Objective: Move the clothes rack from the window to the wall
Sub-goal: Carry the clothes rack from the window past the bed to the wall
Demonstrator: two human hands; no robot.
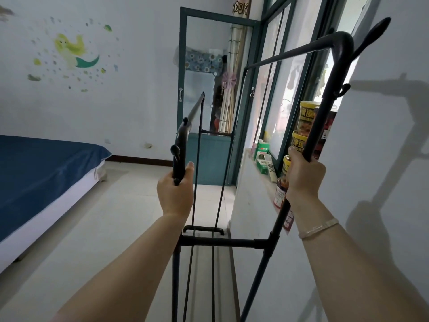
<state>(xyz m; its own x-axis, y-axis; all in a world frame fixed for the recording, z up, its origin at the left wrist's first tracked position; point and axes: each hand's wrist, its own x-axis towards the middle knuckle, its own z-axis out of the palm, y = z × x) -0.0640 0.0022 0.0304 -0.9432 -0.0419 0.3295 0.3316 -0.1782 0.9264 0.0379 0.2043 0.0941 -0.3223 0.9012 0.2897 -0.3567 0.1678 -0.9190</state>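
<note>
Barely begun, by the look of it. Black clothes rack (232,241) stood empty alongside the window (285,94), close by the sill (260,177) crowded with jars and boxes. Left hand (175,191) wrapped around the near upright's curved top, right hand (304,175) closed tight on the window-side post. Gripped at both ends, apparently ready to shift. Whole carry toward the decal-covered wall (76,56) left to do, across open floor (116,217) beside the bed (41,170).
</note>
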